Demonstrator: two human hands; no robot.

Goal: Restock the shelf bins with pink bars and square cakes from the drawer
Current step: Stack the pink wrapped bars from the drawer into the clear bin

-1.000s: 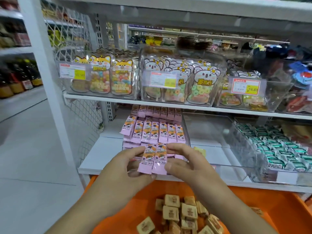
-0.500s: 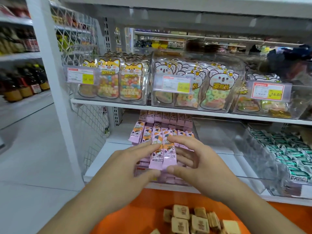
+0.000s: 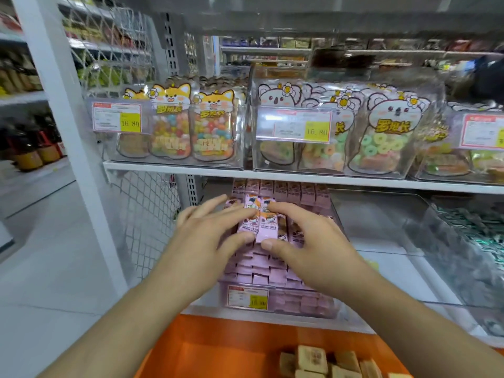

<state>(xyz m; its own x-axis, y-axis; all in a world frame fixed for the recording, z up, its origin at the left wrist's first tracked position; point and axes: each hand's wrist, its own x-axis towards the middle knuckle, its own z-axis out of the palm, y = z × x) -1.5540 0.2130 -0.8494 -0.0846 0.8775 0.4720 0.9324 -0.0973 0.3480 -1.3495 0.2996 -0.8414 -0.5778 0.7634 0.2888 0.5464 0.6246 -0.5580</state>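
Two pink bars (image 3: 260,223) lie side by side between the hands, above the clear bin (image 3: 281,301) packed with more pink bars. The left hand (image 3: 207,236) pinches the left bar between thumb and fingers; the right hand (image 3: 305,241) pinches the right bar the same way. Below both grips, in the orange drawer (image 3: 218,347), at least five square cakes (image 3: 312,358) show at the frame's lower edge.

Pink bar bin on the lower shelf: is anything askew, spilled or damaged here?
Nothing stands out. Both hands, left and right, hold two pink bars over the pink bar bin, whose stacked bars lie in tidy rows. The square cakes sit loose in the orange drawer.
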